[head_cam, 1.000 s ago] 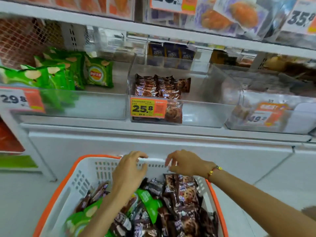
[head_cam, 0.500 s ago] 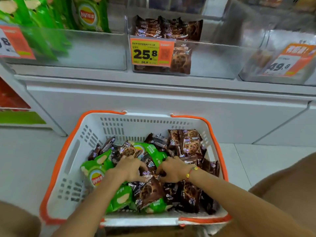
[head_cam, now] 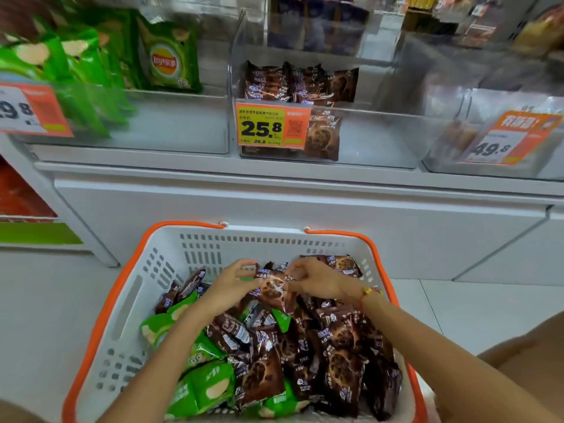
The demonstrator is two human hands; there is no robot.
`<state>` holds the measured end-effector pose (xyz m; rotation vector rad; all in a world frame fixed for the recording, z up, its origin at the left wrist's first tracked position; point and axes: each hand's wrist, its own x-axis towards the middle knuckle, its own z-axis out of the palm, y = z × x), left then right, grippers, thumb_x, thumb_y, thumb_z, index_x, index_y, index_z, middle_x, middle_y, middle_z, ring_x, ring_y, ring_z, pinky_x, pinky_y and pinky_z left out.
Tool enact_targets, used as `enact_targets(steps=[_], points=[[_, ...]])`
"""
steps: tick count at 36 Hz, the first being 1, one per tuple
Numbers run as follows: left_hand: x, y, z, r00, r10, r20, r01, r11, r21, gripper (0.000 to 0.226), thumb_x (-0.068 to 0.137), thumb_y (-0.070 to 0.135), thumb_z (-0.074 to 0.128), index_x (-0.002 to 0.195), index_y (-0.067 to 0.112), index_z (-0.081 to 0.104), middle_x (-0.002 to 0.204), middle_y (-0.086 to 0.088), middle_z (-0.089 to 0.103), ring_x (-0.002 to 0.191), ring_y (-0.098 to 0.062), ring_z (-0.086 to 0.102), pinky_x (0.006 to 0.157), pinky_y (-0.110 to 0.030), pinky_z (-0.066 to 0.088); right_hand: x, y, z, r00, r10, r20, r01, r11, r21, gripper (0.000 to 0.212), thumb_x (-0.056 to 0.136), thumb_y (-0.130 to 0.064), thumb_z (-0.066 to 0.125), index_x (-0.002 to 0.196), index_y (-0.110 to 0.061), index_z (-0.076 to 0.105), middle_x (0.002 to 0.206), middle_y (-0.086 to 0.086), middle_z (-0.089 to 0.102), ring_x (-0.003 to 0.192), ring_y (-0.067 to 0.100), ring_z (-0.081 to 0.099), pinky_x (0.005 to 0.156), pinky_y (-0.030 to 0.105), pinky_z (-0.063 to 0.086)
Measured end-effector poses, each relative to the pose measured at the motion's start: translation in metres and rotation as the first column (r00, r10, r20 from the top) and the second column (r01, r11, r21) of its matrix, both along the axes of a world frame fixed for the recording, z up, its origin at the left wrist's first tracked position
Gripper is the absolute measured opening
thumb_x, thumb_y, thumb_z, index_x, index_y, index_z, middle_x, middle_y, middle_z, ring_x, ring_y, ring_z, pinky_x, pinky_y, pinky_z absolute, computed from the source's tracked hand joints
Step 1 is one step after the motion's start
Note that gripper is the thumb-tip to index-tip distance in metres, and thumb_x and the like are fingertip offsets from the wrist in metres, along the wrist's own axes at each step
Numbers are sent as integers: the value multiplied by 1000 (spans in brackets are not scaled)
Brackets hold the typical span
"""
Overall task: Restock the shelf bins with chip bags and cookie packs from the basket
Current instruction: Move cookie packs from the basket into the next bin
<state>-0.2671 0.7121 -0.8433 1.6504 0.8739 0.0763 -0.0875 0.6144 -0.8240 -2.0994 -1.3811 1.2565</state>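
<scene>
A white basket with an orange rim [head_cam: 128,300] sits on the floor below the shelf, full of brown cookie packs [head_cam: 345,370] and green chip bags [head_cam: 207,389]. Over the basket's far half, my left hand [head_cam: 229,285] and my right hand [head_cam: 317,280] both pinch one brown cookie pack [head_cam: 273,290], lifted slightly above the pile. On the shelf, a clear middle bin [head_cam: 366,141] holds several cookie packs behind a 25.8 price tag. The clear bin to its left [head_cam: 171,129] holds green chip bags [head_cam: 171,59].
A third clear bin with a 49.8 tag [head_cam: 506,141] stands at the right of the shelf. A white cabinet front [head_cam: 274,203] rises just behind the basket. White floor tiles [head_cam: 457,309] lie on both sides of it. My knee shows at the right edge.
Both hands left the basket's far rim, dug into the pile, and now lift one cookie pack between them. The view has tilted back up toward the shelf.
</scene>
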Motion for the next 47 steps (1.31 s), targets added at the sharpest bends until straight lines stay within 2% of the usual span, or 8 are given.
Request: enact_targets(steps=[7,15,23,28,32,35,40,47], points=[[15,14,42,990,100,96,-99,995,-15,66,86,44,62,142,16,42,142,-2,49,129,-18,47,108,-35,33,24,20,60,1000,-10,-1,10,994,107,21,92,-21,63,110,-12,57,77,-5,58,58,0,49,54,12,35],[40,20,107,923,127,364,-186,974,131,19,88,19,67,90,35,57,91,24,59,93,9,55,71,0,41,45,38,135,970,108,220,-151,970,191,28,89,-18,66,115,-12,58,117,6,60,98,18,57,76,15,45],[67,33,161,844,62,532,-273,905,327,17,82,26,73,95,34,66,92,19,71,94,1,65,80,-20,48,46,39,203,954,82,288,-197,896,397,5,88,-26,68,85,-22,67,74,-16,63,70,2,56,64,20,46],[72,55,195,825,83,559,-442,710,548,22,78,48,70,98,43,65,97,27,67,95,3,61,83,-27,50,72,46,242,937,-48,346,-122,883,453,20,85,-33,70,96,-16,71,91,1,70,85,19,63,77,30,51],[78,77,217,816,124,565,-567,364,739,19,86,32,67,102,39,61,104,25,59,100,-3,53,72,-26,42,101,59,270,946,-274,173,144,835,531,22,84,-27,71,102,-17,62,90,-2,67,77,7,63,62,12,47],[87,98,219,817,171,551,-576,232,783,26,86,20,65,111,28,62,112,13,60,105,-12,51,74,-26,39,125,77,282,899,-428,89,317,779,541,27,85,-27,70,104,-14,56,93,3,65,78,11,63,67,22,55],[101,120,214,833,238,499,-547,229,805,37,84,18,66,120,19,58,121,2,55,108,-22,52,78,-36,46,166,116,273,736,-530,421,276,803,528,38,84,-29,72,107,-1,61,102,16,66,94,29,64,86,43,55],[105,122,208,778,377,502,-612,275,742,48,80,33,70,123,30,51,121,11,48,93,-12,54,63,-28,33,200,160,236,603,-446,662,176,883,435,37,80,-26,76,109,-10,60,116,13,60,97,25,57,80,30,47]])
